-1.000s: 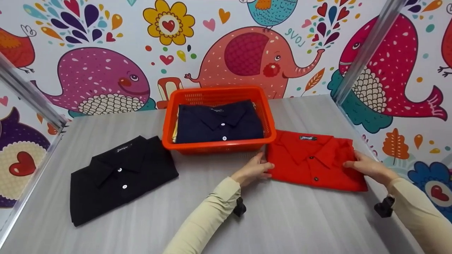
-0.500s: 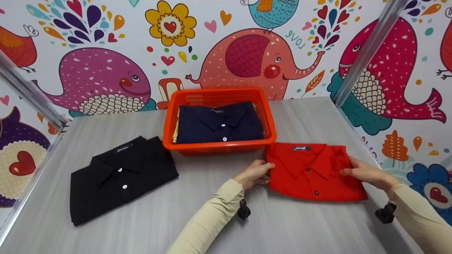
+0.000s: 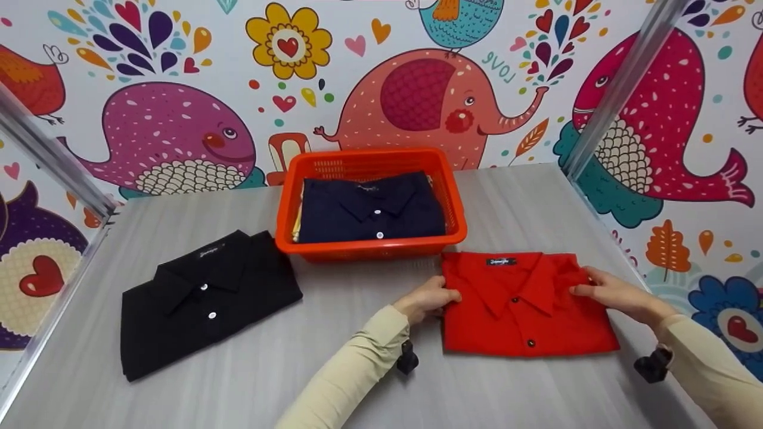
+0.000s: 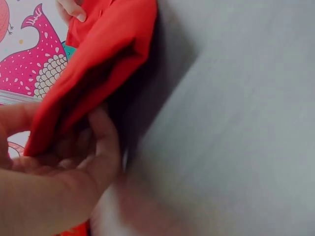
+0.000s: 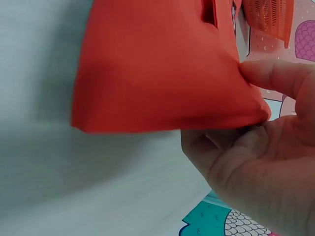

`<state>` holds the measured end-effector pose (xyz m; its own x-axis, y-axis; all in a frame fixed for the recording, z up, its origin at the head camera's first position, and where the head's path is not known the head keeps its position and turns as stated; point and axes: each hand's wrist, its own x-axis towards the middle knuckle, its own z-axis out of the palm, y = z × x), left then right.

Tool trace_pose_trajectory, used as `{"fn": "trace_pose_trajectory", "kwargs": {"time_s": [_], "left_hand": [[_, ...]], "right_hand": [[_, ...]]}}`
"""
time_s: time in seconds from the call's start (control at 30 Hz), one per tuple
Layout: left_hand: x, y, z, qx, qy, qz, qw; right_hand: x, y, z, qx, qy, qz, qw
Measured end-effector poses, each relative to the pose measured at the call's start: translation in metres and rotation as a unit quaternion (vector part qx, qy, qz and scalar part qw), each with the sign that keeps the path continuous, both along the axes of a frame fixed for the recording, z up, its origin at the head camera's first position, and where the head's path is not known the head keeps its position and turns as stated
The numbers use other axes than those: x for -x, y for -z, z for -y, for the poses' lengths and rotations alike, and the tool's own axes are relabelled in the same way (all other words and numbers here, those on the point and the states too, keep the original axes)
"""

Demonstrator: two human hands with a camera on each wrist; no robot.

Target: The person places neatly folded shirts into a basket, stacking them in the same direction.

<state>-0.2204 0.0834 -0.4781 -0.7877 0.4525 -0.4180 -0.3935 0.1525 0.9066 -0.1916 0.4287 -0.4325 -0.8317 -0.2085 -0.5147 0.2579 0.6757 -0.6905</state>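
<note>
A folded red shirt (image 3: pixel 489 322) with dark buttons and a collar label is held between both hands at the right of the table. My left hand (image 3: pixel 426 300) grips its left edge; in the left wrist view the fingers curl beneath the folded layers (image 4: pixel 93 73) with the thumb on the other side. At the opposite edge my right hand (image 3: pixel 623 296) pinches the cloth. The right wrist view has that thumb pressing on top of the red fabric (image 5: pixel 157 69), other fingers tucked under it. A shadow falls on the table along the shirt's border in both wrist views.
An orange plastic basket (image 3: pixel 369 245) stands at the back centre, a folded navy shirt (image 3: pixel 405 220) on top of yellowish cloth inside. To the left lies a folded black shirt (image 3: pixel 197 316) with white buttons. Cartoon-printed walls (image 3: pixel 369 89) enclose the grey table (image 3: pixel 334 357).
The red shirt has come toward the person, away from beside the basket, and its lower edge looks straighter. Both hands have kept hold of its sides. The basket and black shirt stay put.
</note>
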Motion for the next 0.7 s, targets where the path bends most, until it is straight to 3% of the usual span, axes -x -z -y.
{"fn": "trace_pose_trajectory", "kwargs": {"time_s": [0.17,0.37,0.7], "left_hand": [[-0.002,-0.004,0.013,0.008,0.014,-0.016,0.9997],[-0.006,-0.010,0.043,0.037,0.037,-0.045,0.9976],[-0.013,-0.012,0.094,-0.002,0.034,-0.049,0.9982]], "right_hand": [[-0.004,0.001,0.009,0.001,0.005,-0.013,1.000],[-0.008,0.005,0.025,0.024,-0.010,-0.048,0.999],[-0.009,0.007,0.060,0.097,-0.031,-0.146,0.984]]}}
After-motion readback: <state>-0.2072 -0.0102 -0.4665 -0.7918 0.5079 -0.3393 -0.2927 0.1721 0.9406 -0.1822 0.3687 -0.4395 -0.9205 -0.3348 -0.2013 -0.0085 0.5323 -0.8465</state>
